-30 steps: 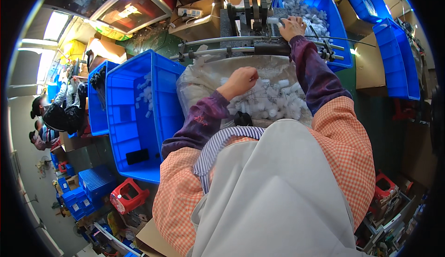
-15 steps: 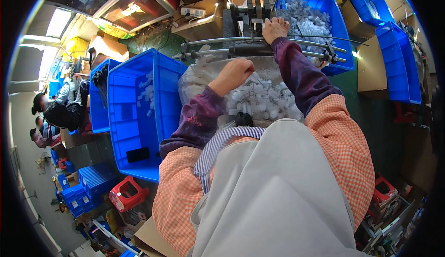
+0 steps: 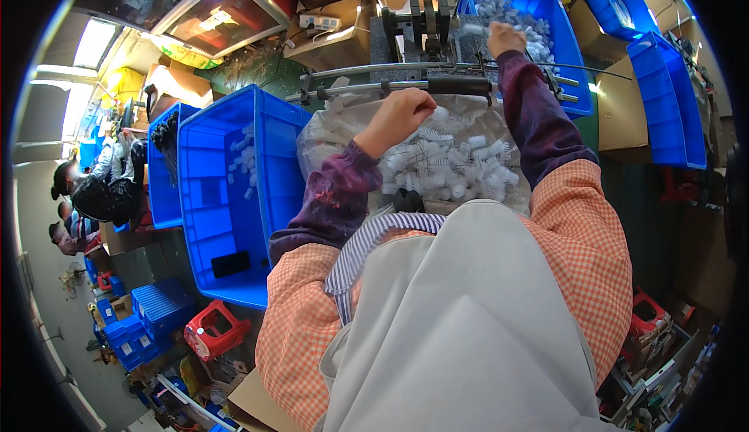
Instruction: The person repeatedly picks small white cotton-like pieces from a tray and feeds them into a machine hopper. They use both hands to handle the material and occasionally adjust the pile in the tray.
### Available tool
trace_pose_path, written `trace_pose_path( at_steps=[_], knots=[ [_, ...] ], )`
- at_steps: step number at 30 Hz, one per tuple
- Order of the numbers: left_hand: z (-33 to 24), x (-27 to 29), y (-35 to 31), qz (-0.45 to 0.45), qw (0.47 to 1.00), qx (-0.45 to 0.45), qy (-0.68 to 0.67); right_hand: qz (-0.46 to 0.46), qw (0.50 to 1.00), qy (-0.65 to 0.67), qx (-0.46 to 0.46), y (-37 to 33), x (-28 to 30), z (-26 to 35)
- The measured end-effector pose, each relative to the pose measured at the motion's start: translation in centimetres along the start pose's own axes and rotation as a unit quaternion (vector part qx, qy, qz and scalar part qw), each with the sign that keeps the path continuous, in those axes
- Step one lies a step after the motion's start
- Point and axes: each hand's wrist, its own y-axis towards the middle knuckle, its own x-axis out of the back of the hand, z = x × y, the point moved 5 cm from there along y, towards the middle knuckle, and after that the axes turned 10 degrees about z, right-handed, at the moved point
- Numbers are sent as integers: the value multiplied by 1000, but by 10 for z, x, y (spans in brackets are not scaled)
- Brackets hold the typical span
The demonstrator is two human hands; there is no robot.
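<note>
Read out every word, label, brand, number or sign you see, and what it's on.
No text is clear enough to quote.
Small blue bins, lower left: pale labels, too small to read.
Red stool: pale marking, too small to read.
Yellow-green bag: any print too blurred.

Bare left hand [image 3: 396, 118], fingers [image 3: 425, 101] curled, purple-sleeved left forearm [image 3: 331, 200] slanting inward. Bare right hand [image 3: 507, 40] farther out, slightly blurred to my eye; purple-sleeved right forearm [image 3: 537, 116] extended.
</note>
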Motion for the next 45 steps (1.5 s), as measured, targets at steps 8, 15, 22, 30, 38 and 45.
trace_pose_path(
  at_steps=[8, 15, 22, 30, 38, 45],
  knots=[
    [-13, -13, 21, -75, 995, -42, 44, 120, 847, 414, 312, -85, 11, 13],
    [6, -13, 6, -99, 992, 49, 66, 107, 830, 375, 398, -115, 24, 61],
    [79, -49, -55, 141, 933, 235, 231, -181, 961, 138, 159, -27, -11, 46],
    [60, -26, -48, 15, 977, 169, 132, -158, 966, 134, 153, -6, -25, 55],
    [62, -31, -47, -3, 981, 151, 124, -68, 984, 137, 90, -4, -19, 47],
    [57, -30, -46, 3, 981, 129, 142, -86, 991, 99, 32, -33, -11, 34]
  ],
)
